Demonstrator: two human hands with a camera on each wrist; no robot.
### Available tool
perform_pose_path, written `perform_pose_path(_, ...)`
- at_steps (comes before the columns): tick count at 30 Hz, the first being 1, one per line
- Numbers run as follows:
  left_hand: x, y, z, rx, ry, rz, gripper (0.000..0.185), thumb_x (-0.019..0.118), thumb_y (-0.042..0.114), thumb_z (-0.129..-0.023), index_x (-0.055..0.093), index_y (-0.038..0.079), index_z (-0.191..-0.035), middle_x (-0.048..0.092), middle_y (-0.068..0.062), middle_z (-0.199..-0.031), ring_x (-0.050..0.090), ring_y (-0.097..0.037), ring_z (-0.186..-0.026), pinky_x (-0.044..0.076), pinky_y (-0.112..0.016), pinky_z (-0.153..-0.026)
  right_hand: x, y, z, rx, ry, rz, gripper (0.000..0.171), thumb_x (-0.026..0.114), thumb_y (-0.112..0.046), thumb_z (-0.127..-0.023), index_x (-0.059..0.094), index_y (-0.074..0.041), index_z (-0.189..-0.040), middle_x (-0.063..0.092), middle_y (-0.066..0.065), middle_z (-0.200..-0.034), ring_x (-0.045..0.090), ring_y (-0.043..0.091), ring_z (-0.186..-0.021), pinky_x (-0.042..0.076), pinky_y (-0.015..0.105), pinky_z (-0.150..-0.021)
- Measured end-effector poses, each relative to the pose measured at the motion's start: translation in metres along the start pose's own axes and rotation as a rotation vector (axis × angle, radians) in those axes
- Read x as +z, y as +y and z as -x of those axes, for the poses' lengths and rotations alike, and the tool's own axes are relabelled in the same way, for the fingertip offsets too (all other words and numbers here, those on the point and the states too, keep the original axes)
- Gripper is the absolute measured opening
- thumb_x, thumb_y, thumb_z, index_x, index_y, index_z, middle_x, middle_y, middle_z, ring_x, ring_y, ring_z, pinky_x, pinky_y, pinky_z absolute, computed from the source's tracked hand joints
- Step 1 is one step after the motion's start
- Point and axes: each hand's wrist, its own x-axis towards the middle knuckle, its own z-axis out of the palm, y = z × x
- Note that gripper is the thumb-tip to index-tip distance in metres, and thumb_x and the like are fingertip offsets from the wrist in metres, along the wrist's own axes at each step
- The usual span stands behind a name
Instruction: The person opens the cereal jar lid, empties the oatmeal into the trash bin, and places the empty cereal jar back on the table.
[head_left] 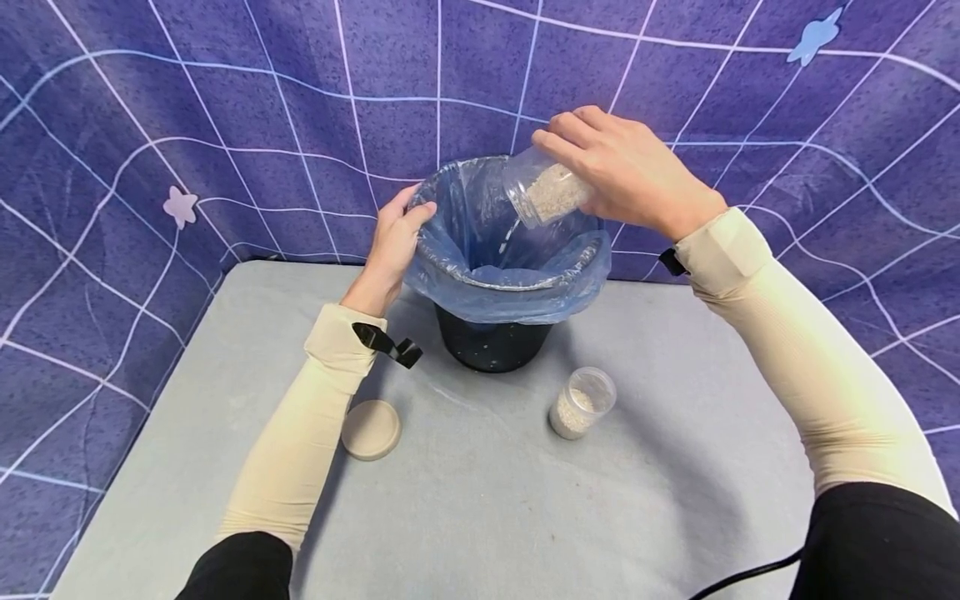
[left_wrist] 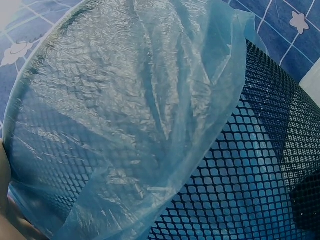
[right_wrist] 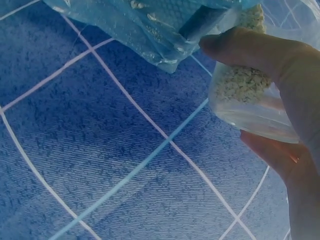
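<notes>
The right hand [head_left: 626, 171] is curled around a clear plastic jar [head_left: 542, 190], thumb and fingers wrapped about its body, and holds it tipped over the bin [head_left: 495, 342] with the jar's long axis slanting down and to the left, mouth lowest. A thin stream of pale grains [head_left: 508, 237] drops from that mouth into the blue liner [head_left: 480, 225], so the jar's opening sits just above and inside the far right part of the rim, and the bin lies directly below and a little towards the person from the right hand. The right wrist view shows the jar [right_wrist: 250, 90] from beneath, its wall see-through and slightly cloudy, the coarse off-white granules heaped against the low side. The left hand [head_left: 393, 242] grips the near left rim of the bin, fingers curled over the bunched liner there; it is the hand touching the bin itself, the right only reaching above it. The left wrist view shows the liner [left_wrist: 130, 115] as thin, crinkled, translucent film folded down over the outside of a black mesh wall [left_wrist: 260, 165] with small regular openings. The bin is round, widening upward, and stands on a pale grey counter [head_left: 675, 500]. Nearer the person, a second clear jar [head_left: 582, 403] stands upright and open, partly filled with the same granules, apart from the bin, and a round beige lid [head_left: 371, 429] lies flat beside the left forearm. A purple cloth [head_left: 150, 125] with white curved grid lines hangs behind.
</notes>
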Motion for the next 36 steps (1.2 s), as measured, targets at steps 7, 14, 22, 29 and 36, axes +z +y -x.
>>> perform_pose_path(7, -0.0012, -0.0009, 0.0005, 0.010, 0.004, 0.021, 0.048, 0.054, 0.008, -0.107, 0.053, -0.003, -0.154, 0.059, -0.023, -0.149, 0.060, -0.024, -0.121, 0.049, -0.027, -0.106, -0.0020, -0.0025, -0.0041, 0.001, -0.010, 0.007, 0.091, 0.092, 0.005, -0.065, 0.053, 0.000, -0.147, 0.058, 0.021, -0.132, 0.055, 0.045, -0.121, 0.055, 0.062, -0.097)
perform_pose_path(14, -0.0003, -0.0007, 0.0010, 0.011, 0.004, 0.006, 0.047, 0.054, 0.008, -0.107, 0.055, -0.004, -0.152, 0.060, -0.024, -0.146, 0.060, -0.020, -0.116, 0.049, -0.026, -0.103, 0.0020, -0.0018, -0.0012, -0.010, -0.010, -0.003, 0.087, 0.088, 0.008, -0.066, 0.054, 0.000, -0.146, 0.059, 0.021, -0.132, 0.055, 0.045, -0.121, 0.055, 0.061, -0.098)
perform_pose_path(22, 0.0016, -0.0010, -0.0001, 0.016, -0.006, -0.004, 0.047, 0.054, 0.009, -0.107, 0.054, -0.002, -0.153, 0.061, -0.022, -0.145, 0.059, -0.019, -0.115, 0.048, -0.025, -0.100, -0.0022, -0.0016, 0.0020, 0.017, -0.016, -0.010, 0.091, 0.092, 0.006, -0.065, 0.054, 0.000, -0.147, 0.059, 0.021, -0.134, 0.055, 0.046, -0.123, 0.053, 0.062, -0.100)
perform_pose_path(29, 0.0015, -0.0011, 0.0000, 0.015, -0.007, 0.009, 0.047, 0.054, 0.009, -0.107, 0.055, -0.002, -0.153, 0.061, -0.023, -0.143, 0.060, -0.017, -0.110, 0.049, -0.025, -0.098, 0.0005, -0.0005, 0.0031, -0.014, -0.019, 0.002, 0.089, 0.088, 0.010, -0.065, 0.054, 0.001, -0.147, 0.058, 0.022, -0.133, 0.055, 0.045, -0.121, 0.054, 0.060, -0.100)
perform_pose_path(36, 0.0022, -0.0011, -0.0005, 0.016, -0.008, 0.007, 0.048, 0.054, 0.010, -0.107, 0.054, -0.002, -0.154, 0.061, -0.023, -0.146, 0.060, -0.021, -0.116, 0.049, -0.026, -0.101, 0.0016, -0.0027, 0.0020, -0.031, -0.023, 0.009, 0.088, 0.084, 0.011, -0.066, 0.053, 0.002, -0.147, 0.058, 0.023, -0.133, 0.054, 0.046, -0.121, 0.054, 0.060, -0.100)
